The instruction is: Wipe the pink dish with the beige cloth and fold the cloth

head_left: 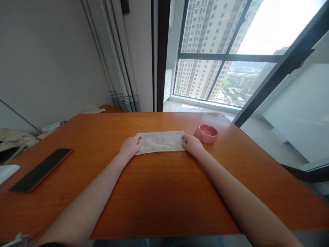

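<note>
A white cloth (161, 142), folded into a long strip, lies flat across the middle of the wooden table. My left hand (130, 145) has its fingers closed on the cloth's left end. At the opposite end, my right hand (192, 144) pinches the right edge between thumb and fingers. Just beyond my right hand sits a pink ashtray (206, 133) with a faceted rim, close to my knuckles. Parts of both short ends of the cloth are hidden under my fingers.
A dark flat slab with a reddish edge (42, 169) lies on the table (164, 195) at the left. Beside it is a white object (7, 172), cut off by the frame. A white power strip (52, 126) and fabric lie past the left edge. A curtain (113, 51) and window stand behind.
</note>
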Demonstrator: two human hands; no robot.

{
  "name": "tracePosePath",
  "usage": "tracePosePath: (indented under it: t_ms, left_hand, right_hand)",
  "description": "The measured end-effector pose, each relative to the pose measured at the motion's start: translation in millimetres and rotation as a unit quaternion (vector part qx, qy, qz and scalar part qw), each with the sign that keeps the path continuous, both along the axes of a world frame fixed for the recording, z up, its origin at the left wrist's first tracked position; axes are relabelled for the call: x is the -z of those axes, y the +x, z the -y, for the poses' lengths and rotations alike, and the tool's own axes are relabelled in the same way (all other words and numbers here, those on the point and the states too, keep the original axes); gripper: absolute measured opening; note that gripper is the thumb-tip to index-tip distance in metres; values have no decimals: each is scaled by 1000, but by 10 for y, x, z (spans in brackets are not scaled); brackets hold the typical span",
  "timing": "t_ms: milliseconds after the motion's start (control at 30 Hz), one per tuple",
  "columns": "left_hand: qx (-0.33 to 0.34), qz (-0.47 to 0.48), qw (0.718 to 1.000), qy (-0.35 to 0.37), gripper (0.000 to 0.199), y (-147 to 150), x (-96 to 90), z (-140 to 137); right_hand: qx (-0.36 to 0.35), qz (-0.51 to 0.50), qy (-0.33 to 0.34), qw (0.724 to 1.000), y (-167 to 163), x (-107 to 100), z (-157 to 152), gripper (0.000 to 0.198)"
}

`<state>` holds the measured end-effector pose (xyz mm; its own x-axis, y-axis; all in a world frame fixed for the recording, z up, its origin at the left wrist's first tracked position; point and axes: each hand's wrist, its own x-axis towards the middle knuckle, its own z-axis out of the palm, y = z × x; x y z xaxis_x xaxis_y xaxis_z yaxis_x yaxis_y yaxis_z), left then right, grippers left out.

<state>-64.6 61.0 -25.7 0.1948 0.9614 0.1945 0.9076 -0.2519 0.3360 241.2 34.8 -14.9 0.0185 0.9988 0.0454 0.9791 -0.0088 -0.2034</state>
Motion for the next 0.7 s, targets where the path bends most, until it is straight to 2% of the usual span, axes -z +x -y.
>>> tracePosePath:
  t_ms: [167,267,400,567,700]
  left_hand:
    - [-47,-37,998,22,29,13,3,20]
    - [-38,-52,998,-6,29,21,-4,33]
    - [-24,-60,998,-2,24,41,-7,34]
    - [35,30,999,19,33,42,-41,28]
    - [38,94,993,56,30,21,-49,3]
  right_hand:
    - [-12,-1,13,1000,2,34,-12,33]
    - [-10,-7,5,1000,6,51,-22,34]
    - [-8,-14,6,1000,7,62,-24,34]
    - [-16,-18,22,999,4,58,-20,31]
    - [-10,-4,15,1000,-1,24,-11,29]
